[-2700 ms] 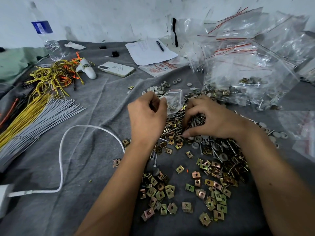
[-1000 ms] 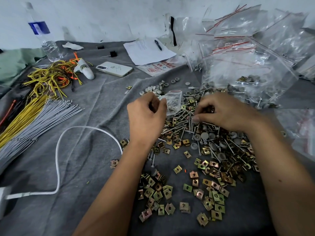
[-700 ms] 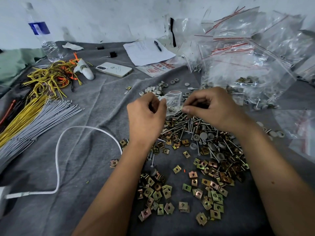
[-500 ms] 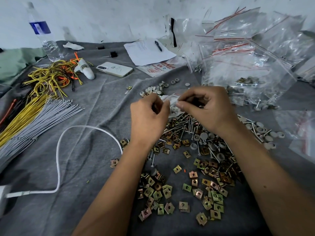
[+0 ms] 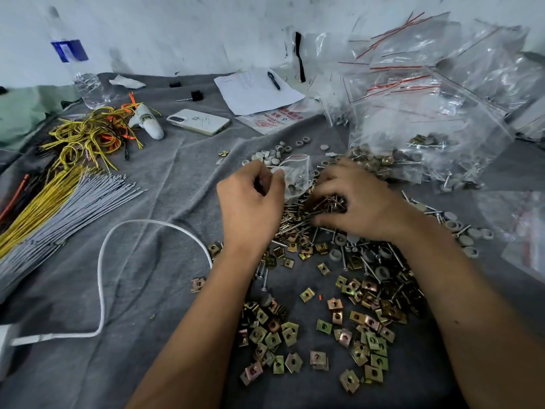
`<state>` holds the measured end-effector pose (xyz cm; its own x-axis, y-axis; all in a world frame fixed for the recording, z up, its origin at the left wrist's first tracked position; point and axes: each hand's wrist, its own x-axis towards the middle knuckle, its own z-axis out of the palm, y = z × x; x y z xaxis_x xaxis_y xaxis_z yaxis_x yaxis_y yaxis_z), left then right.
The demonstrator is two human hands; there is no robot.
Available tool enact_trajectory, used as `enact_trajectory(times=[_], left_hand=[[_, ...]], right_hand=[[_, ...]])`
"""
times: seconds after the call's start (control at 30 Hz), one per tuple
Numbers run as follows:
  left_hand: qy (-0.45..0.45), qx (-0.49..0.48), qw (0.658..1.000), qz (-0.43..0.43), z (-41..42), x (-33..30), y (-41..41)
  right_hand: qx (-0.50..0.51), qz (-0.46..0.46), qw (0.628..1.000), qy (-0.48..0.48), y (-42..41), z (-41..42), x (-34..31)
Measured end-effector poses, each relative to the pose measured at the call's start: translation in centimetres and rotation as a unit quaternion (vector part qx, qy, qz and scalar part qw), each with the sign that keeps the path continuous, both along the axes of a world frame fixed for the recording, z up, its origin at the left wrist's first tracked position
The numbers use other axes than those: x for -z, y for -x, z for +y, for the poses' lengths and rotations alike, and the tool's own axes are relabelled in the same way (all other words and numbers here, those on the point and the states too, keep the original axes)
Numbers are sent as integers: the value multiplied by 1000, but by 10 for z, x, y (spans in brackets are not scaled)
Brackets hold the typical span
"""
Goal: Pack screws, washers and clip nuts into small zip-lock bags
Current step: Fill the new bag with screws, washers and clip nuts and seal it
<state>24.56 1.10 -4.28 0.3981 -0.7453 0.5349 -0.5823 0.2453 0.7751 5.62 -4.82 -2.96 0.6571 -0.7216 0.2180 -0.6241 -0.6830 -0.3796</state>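
A: Left hand (image 5: 250,202)?
B: Curled closed, pinching the rim of the small zip-lock bag (image 5: 296,178). Bag sits just behind the screw pile (image 5: 312,214), mouth held up, a few grey bits inside.

A: Right hand (image 5: 354,202)?
B: Palm down on the screw pile, fingers (image 5: 327,185) bent into the screws. Whether it actually grips any, cannot tell, the fingertips are buried.

A: Clip nuts (image 5: 318,335)?
B: Scattered on the grey cloth (image 5: 147,290) nearer the person than the screw pile, between both forearms.

A: Washers (image 5: 271,154)?
B: Grey cluster just behind the held bag, more loose ones (image 5: 469,234) right of the screw pile.

A: Other stuff?
B: Heap of filled and empty bags (image 5: 427,107) behind-right of the screw pile. Phone (image 5: 198,121), paper with pen (image 5: 256,91), water bottle (image 5: 78,63) far behind-left. Yellow wire tangle (image 5: 88,137) and grey wire bundle (image 5: 59,214) well left. White cable (image 5: 101,276) loops left of the left forearm.
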Motion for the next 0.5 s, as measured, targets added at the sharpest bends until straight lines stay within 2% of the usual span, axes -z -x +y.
enact_trajectory(times=[0.07,0.2,0.37,0.5], left_hand=[[3,0,1000,-2,0,0,0],[4,3,1000,3,0,0,0],[0,2,1000,-6,0,1,-1],[-2,3,1000,-9,0,0,0]], right_hand=[[-11,62,998,-15,-4,-1,4],[-20,37,999,-16,-6,1,1],[7,-156,986,-52,-1,1,-2],[23,-337,937,-84,1,2,-5]])
